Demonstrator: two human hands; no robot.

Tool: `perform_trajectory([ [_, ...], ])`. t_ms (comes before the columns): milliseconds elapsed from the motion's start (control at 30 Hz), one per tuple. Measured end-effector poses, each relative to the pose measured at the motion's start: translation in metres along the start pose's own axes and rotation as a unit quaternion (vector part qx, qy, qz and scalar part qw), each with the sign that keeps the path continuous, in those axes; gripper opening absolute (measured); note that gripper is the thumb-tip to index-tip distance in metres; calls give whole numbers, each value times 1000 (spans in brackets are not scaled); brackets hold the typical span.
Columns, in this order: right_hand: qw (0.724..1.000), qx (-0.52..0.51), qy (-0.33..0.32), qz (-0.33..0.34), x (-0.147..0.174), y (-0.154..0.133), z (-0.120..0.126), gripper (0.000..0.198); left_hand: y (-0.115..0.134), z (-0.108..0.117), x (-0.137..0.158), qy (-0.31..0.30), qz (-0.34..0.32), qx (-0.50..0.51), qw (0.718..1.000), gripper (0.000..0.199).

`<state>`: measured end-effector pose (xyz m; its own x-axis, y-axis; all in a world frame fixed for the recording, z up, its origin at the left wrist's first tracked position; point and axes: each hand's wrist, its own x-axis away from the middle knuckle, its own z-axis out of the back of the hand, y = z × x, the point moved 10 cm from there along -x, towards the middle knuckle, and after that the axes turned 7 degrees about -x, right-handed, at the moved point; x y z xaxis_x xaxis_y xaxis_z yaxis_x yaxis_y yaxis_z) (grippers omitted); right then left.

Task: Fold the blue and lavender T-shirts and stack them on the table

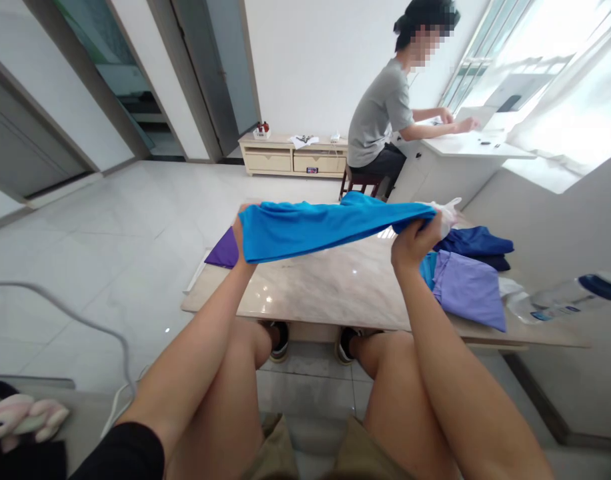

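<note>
A bright blue piece of fabric [330, 227], folded lengthwise, is stretched between my two hands above the marble-topped table [330, 287]. My left hand [240, 233] grips its left end, with the fingers mostly behind the cloth. At the narrower right end, my right hand [416, 241] is closed on the fabric, thumb on the near side. Whether it is a garment or a plain cloth I cannot tell. Purple fabric [223, 251] lies on the table's left end, just behind my left hand. To the right of my right hand lies a folded lavender cloth [469, 287].
Dark blue fabric [478, 241] and a white plastic bag [448, 212] lie at the table's right, near a clear bottle with a blue cap [560, 300]. Beyond, a person [380, 113] sits at a white desk [475, 143]. A low cabinet [270, 160] stands against the wall.
</note>
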<state>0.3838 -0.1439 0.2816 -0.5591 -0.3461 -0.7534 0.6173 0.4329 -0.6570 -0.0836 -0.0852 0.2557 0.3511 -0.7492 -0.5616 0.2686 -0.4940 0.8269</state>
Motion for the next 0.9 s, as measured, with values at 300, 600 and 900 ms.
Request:
perform_trajectory([
  [300,929,115,-317,-154,52,83,-45,34,-85,-46,42,-321,50,-352,878,41],
  [600,404,179,-820,-365,212,118,-26,49,-165,-40,129,-645,190,-438,597,38],
  [900,567,252,-772,-135,201,107,-95,74,-159,-88,130,-604,78,-437,662,74],
])
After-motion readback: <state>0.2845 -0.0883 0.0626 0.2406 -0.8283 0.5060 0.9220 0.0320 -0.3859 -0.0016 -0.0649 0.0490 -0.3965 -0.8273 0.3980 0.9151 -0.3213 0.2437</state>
